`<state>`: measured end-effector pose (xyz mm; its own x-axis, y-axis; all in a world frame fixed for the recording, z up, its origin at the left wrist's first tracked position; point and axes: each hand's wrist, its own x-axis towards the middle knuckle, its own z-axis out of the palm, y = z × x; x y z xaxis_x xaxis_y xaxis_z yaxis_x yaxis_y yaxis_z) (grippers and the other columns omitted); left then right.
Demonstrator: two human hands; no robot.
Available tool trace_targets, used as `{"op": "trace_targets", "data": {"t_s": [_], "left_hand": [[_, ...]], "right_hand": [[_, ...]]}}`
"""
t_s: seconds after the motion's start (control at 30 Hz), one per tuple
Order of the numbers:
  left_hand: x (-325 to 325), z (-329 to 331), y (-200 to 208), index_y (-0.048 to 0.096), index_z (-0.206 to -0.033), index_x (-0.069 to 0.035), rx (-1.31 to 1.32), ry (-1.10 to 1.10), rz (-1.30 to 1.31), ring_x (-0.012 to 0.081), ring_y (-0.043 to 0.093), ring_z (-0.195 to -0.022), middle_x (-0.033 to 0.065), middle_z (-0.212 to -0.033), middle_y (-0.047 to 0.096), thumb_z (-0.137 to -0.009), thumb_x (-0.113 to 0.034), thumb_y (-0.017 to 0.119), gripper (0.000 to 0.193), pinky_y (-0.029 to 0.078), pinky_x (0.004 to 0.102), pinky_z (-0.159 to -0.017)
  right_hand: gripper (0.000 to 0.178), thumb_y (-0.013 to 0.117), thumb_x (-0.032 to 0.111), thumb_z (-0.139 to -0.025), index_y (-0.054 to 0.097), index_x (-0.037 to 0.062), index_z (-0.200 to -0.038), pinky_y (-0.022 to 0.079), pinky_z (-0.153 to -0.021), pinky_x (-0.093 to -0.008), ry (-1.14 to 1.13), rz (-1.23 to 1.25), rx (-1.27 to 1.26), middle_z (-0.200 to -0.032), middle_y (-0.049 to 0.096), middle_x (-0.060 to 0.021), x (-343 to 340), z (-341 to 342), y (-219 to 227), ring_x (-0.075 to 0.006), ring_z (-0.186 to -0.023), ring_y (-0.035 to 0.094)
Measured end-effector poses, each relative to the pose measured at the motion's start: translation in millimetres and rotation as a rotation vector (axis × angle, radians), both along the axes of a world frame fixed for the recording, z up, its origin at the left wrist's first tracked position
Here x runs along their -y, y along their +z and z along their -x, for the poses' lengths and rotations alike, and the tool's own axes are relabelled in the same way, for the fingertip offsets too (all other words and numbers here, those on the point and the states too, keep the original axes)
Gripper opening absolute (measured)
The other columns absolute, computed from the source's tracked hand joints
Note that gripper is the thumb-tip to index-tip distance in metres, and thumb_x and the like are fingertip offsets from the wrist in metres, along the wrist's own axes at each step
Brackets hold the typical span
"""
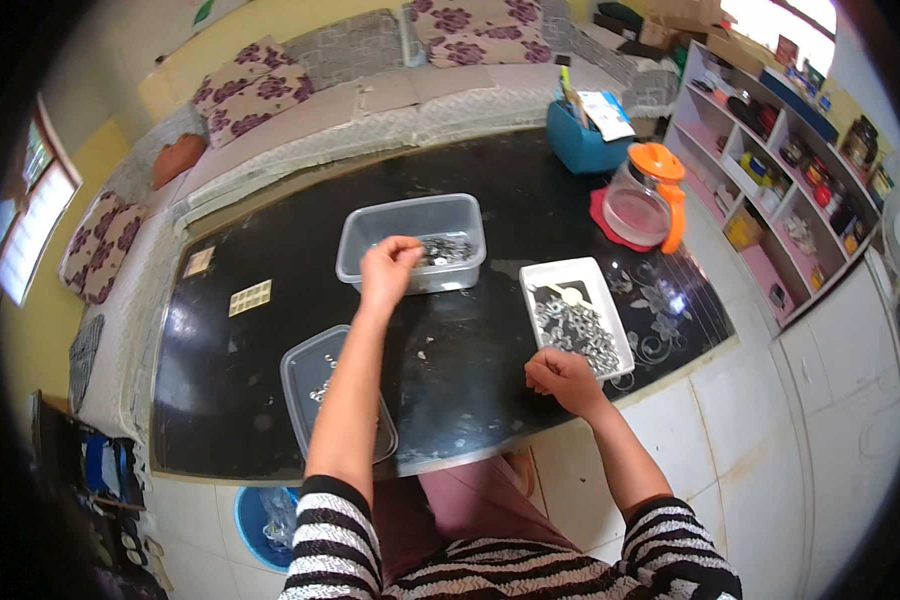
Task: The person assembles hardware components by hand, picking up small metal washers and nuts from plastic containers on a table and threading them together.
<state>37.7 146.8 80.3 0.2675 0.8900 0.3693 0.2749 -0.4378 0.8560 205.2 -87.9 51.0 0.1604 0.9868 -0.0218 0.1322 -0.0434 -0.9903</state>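
My left hand point(390, 268) is over the near rim of a see-through plastic tub point(410, 207), its fingers pinched together. Whatever sits between those fingertips is too small to make out. Small dark metal pieces point(448, 250) lie in a heap on the tub's right side. My right hand point(562, 380) is closed in a loose fist by the near left corner of a white tray point(625, 345); its contents, if any, are hidden. Shiny metal nuts or rings point(582, 332) fill much of that tray, with a pale spoon point(573, 296) on them. Under my left forearm, a shallow grey tray point(305, 400) holds a few small metal pieces.
The black glossy table point(450, 370) also bears an orange-lidded glass jug point(638, 205) on a red mat, a teal holder point(580, 145) and a beige divided card point(251, 298). A blue bucket point(260, 530) stands below its near edge. A sofa point(370, 100) runs behind; shelves point(760, 170) stand right.
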Motion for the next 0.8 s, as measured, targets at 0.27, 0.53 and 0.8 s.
{"op": "trace_targets", "data": {"t_s": [0.27,0.53,0.8], "left_hand": [[-6,-10,-10,0.06,-0.077,-0.002,-0.137,0.029,0.003,0.0101,0.054,-0.059,0.006,-0.066,0.059,-0.067,-0.007,0.06,0.011,0.043,0.0221,-0.058],[58,-30,-29,0.059,-0.079,0.0,-0.005,-0.249,0.061,0.0048,0.047,-0.059,0.0008,-0.068,0.054,-0.069,-0.005,0.06,0.011,0.04,0.0178,-0.056],[113,-62,-41,0.059,-0.08,0.0,-0.085,-0.471,0.207,0.0027,0.045,-0.06,-0.0011,-0.07,0.051,-0.068,-0.002,0.06,0.012,0.038,0.0156,-0.057]], "right_hand": [[0.016,0.051,0.015,-0.079,0.052,0.0021,-0.068,0.037,-0.049,-0.0188,-0.193,-0.05,0.044,-0.058,0.05,0.0003,20,-49,-10,-0.0051,-0.053,0.045],[0.019,0.053,0.017,-0.076,0.051,0.0015,-0.066,0.037,-0.048,-0.0195,-0.337,-0.051,0.139,-0.055,0.05,0.0003,24,-69,-11,-0.0053,-0.051,0.045],[0.013,0.056,0.013,-0.071,0.052,0.0004,-0.068,0.037,-0.049,-0.0201,-0.302,-0.085,0.383,-0.055,0.05,-0.0013,9,-73,-6,-0.0051,-0.052,0.044]]}}
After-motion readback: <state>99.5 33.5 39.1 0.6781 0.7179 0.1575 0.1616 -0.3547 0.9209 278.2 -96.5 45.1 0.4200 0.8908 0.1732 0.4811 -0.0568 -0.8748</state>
